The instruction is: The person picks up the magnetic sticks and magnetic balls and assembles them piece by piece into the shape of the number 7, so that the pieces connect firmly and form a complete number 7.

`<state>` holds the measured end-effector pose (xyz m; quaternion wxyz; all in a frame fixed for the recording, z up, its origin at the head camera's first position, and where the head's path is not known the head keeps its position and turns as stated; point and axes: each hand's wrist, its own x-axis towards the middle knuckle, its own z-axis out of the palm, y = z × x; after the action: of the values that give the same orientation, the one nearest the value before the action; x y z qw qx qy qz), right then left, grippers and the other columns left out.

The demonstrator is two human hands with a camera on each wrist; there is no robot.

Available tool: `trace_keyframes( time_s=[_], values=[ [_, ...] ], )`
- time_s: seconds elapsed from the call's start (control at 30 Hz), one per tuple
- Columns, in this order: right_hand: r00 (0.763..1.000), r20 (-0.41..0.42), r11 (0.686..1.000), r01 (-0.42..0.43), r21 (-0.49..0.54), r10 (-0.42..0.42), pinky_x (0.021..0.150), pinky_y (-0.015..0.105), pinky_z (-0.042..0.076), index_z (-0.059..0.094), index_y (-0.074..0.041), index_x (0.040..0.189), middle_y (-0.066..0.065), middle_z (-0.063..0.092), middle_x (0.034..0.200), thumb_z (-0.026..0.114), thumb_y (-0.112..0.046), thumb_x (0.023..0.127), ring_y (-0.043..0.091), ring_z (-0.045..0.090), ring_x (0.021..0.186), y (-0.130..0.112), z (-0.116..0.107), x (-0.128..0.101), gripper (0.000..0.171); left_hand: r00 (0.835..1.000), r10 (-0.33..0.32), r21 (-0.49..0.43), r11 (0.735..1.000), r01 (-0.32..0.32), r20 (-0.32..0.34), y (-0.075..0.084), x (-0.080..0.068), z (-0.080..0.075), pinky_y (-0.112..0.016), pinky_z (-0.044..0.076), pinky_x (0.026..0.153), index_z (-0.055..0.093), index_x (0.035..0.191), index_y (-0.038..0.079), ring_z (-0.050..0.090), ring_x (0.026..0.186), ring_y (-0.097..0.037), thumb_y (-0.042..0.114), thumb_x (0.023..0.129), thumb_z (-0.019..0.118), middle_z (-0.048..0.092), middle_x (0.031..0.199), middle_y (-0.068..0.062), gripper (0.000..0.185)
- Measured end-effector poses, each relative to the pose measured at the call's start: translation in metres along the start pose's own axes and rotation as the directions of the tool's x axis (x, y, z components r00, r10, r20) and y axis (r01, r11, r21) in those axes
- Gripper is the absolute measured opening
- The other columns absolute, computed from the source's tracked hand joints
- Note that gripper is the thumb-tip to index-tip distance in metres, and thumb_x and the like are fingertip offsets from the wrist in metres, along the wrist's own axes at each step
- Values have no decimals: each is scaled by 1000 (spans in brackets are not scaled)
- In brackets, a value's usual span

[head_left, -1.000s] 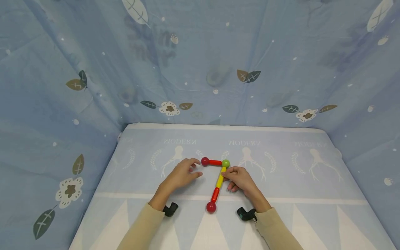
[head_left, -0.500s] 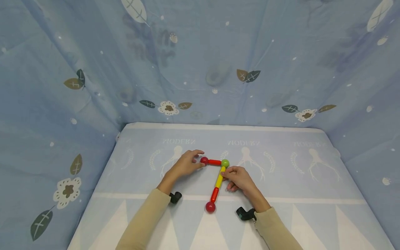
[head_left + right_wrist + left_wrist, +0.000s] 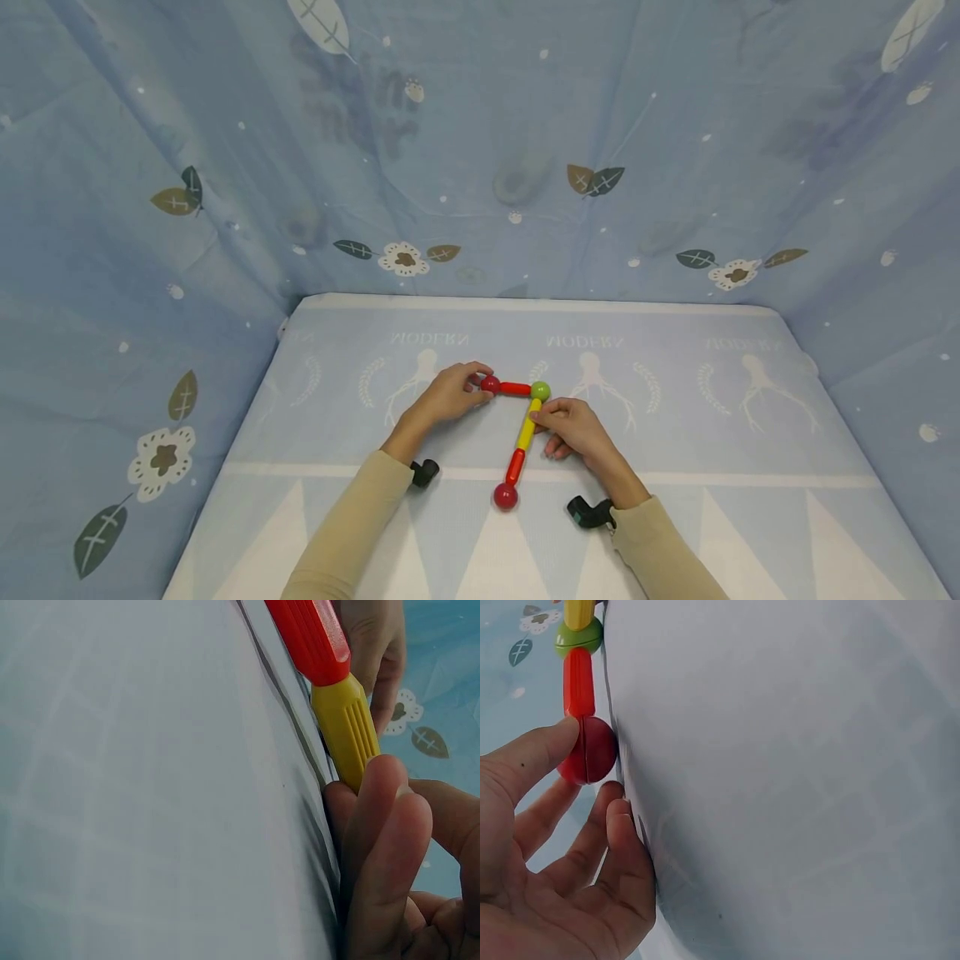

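A chain of toy balls and rods lies on the table, bent at a lime-green ball [image 3: 540,391]. From that ball a short red rod [image 3: 516,389] runs left to a dark red ball [image 3: 491,384]. My left hand [image 3: 448,394] pinches this ball; the left wrist view shows the thumb on the ball [image 3: 598,754], other fingers bent below. A yellow rod [image 3: 527,432] leads from the green ball toward me, joined to a second red rod [image 3: 515,467] and a bright red ball [image 3: 506,497]. My right hand [image 3: 576,431] pinches the yellow rod near its upper end.
The table [image 3: 750,400] wears a pale blue and white printed cover. A blue leaf-patterned curtain [image 3: 480,150] closes in its back and sides. Small black devices [image 3: 588,512] sit at both wrists by the beige sleeves [image 3: 667,550].
My left hand has moved up and right to the dark red ball, and its fingers have closed round it. The right hand stays on the yellow rod, and the chain barely shifts.
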<state>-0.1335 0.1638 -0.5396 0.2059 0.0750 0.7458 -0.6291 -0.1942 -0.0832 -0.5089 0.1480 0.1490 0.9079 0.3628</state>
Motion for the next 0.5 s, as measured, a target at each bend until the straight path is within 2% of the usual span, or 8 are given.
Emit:
trace_keyframes(
  time_s=[0.3, 0.5],
  values=[
    [1000, 3, 999, -9, 41, 8, 44, 28, 49, 63, 3, 106, 13, 71, 85, 75, -24, 91, 16, 59, 46, -1, -1, 3, 33, 1000, -12, -11, 1000, 12, 6, -3, 1, -1, -32, 49, 71, 67, 124, 18, 56, 85, -18, 23, 91, 75, 66, 105, -2, 34],
    [1000, -7, 1000, 20, 3, -20, 45, 28, 49, 65, 1, 103, 12, 71, 83, 76, -23, 91, 17, 59, 48, -9, -4, 14, 29, 1000, -2, -2, 1000, 2, -19, -3, 8, -5, -31, 49, 67, 66, 126, 17, 56, 81, -18, 23, 91, 76, 66, 104, -4, 36]
  ],
)
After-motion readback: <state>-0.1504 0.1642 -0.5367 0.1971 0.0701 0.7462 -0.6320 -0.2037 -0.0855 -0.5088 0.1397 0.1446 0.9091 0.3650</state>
